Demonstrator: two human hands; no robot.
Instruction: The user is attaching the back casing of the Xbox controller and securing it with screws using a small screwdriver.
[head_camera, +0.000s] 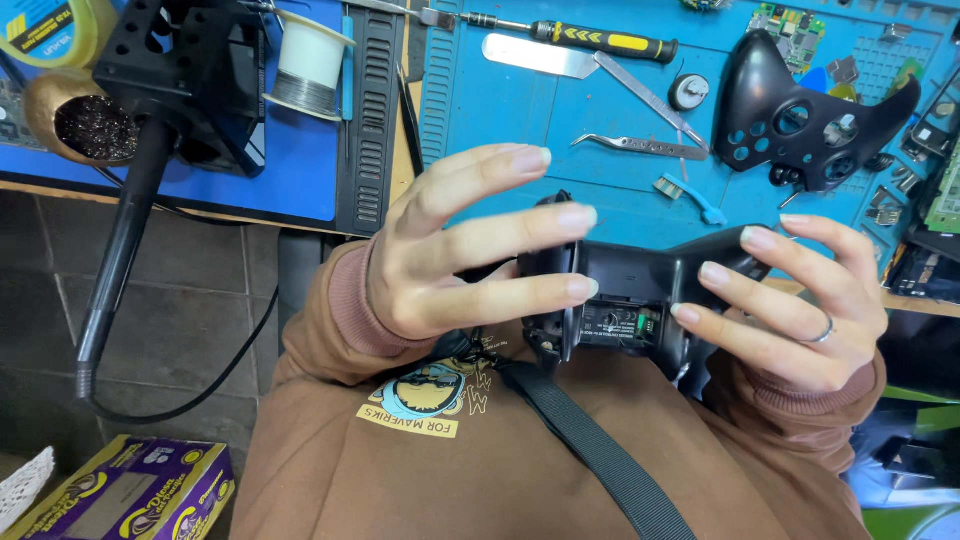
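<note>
Between my two hands, close to my chest, I hold a black game controller body (625, 290) with its back side up and a label patch showing. My left hand (470, 245) has its fingers spread, and the fingertips press the controller's left grip. My right hand (790, 300), with a ring on one finger, curls its fingers round the right grip. A separate black controller front shell (810, 110) with round holes lies on the blue work mat (540, 110) at the upper right.
On the mat lie a yellow-and-black screwdriver (590, 38), a metal spatula (540, 55), tweezers (640, 147), a small blue brush (690, 197) and circuit boards (790, 30). A solder spool (310, 65), brass wool tip cleaner (85, 120) and black stand (180, 70) sit left. A purple box (130, 490) is on the floor.
</note>
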